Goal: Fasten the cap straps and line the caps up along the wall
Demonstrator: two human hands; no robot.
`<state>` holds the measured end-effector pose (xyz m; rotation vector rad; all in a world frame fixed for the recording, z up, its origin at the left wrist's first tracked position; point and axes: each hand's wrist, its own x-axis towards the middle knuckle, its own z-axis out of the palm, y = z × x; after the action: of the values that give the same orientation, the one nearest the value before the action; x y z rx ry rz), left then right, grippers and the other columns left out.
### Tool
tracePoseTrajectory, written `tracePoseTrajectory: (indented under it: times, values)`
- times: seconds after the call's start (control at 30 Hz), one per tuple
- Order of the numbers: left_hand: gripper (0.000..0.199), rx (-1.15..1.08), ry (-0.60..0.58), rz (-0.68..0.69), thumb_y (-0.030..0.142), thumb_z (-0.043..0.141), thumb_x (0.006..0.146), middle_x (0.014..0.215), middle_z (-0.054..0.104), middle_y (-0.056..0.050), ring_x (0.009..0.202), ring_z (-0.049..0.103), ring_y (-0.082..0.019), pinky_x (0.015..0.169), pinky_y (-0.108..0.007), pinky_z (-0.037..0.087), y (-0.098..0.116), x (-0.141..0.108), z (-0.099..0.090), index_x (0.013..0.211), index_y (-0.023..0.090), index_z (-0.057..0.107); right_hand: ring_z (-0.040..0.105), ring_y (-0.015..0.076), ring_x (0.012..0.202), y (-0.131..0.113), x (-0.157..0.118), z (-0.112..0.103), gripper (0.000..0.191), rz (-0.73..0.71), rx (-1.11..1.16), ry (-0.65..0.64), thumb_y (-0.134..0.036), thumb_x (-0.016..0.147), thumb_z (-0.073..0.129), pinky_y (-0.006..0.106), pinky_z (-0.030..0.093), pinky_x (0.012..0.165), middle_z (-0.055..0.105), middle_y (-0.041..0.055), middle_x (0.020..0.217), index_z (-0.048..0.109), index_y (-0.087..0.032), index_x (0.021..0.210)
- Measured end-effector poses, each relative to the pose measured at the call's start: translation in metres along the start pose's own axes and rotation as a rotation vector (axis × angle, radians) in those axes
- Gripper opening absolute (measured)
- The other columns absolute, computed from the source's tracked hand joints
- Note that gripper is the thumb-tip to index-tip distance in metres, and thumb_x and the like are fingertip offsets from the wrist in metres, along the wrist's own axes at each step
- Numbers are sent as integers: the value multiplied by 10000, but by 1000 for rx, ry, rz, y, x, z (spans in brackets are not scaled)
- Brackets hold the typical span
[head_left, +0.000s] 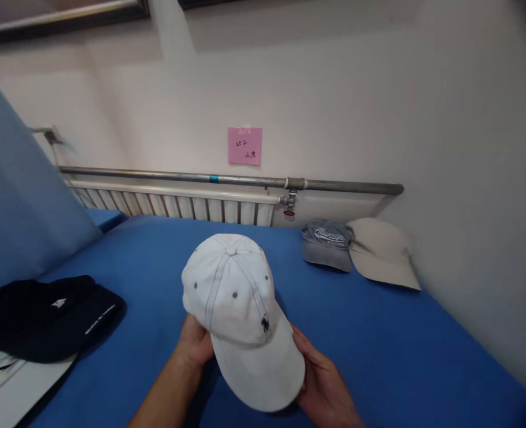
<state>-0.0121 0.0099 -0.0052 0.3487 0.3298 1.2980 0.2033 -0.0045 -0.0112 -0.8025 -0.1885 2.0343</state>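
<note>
White baseball cap (231,285) held between person's two hands, in front of body, over blue-covered table (356,356). Neither hand nearer; both in contact. Left hand (195,342) gripping crown's lower edge, left of brim; fingertips hidden under cap. Right hand (323,377) gripping brim's right edge. Long axis diagonal: crown far-left, brim tip near-right. Brim points back toward person, angled right; crown top up, tilted. Grey "Always" cap (327,244) and beige cap (381,252) beyond, right; navy cap (35,321) left.

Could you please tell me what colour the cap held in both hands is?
The cap is white, with a small dark emblem, seen in the head view.
</note>
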Motion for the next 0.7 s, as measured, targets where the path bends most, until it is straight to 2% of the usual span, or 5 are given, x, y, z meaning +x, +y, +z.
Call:
tracePoseTrajectory:
  times: [0.1,0.17,0.4,0.53,0.7]
  values:
    - [386,-30,84,-23,351,380,944,914,741,-91,1145,577,-263,1051,-409,365,-6,8,5,940,160,715,592,89,514,-2,5,-2,377,-68,22,24,-189,578,816,165,348,353,729,-28,769,700,-189,936]
    - [451,-31,155,-18,348,306,968,857,745,-95,1050,638,-252,1008,-412,417,-8,9,11,944,144,708,543,64,458,-4,7,-3,363,-102,23,26,-187,580,817,155,288,321,712,-39,736,690,-186,920]
    - [309,151,469,60,200,353,966,795,728,-45,704,694,-152,731,-279,553,-19,15,21,907,138,650,556,76,539,-12,5,-4,423,-173,-35,-55,-193,618,792,164,354,383,684,-32,767,654,-205,1018]
    - [235,371,582,-23,248,500,914,1003,703,-129,825,691,-205,714,-301,564,-30,20,21,1050,90,608,562,87,563,-29,21,-4,391,-244,-71,-30,-182,641,761,167,367,391,679,-23,781,647,-207,1014]
    - [317,488,584,2,223,519,897,1097,661,-209,954,670,-272,832,-398,546,-38,21,13,1156,43,548,577,108,583,-66,70,10,298,-389,-50,21,-144,649,713,171,378,388,686,-24,773,640,-208,931]
